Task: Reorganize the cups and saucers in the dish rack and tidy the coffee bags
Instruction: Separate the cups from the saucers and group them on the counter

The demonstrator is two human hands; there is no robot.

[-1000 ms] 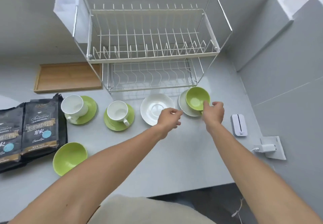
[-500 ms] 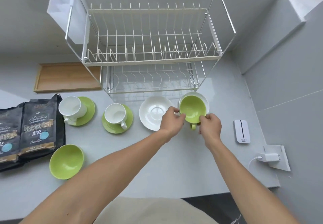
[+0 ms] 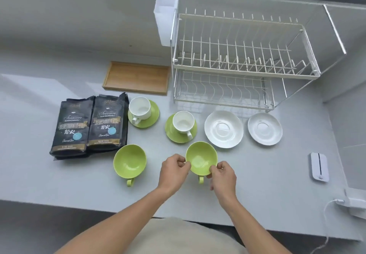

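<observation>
Near the counter's front edge, our left hand (image 3: 173, 169) and right hand (image 3: 222, 174) pinch the glossy green ceramic cup (image 3: 201, 157) by its rim, likely to steady it

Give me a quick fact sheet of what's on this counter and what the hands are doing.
Hands: left hand and right hand pinch the rim of a green cup
Other green cup, on the counter
White cups: two, each on a green saucer
White saucers: two, bare
Dish rack, both tiers empty
Coffee bags: two, lying side by side
</observation>
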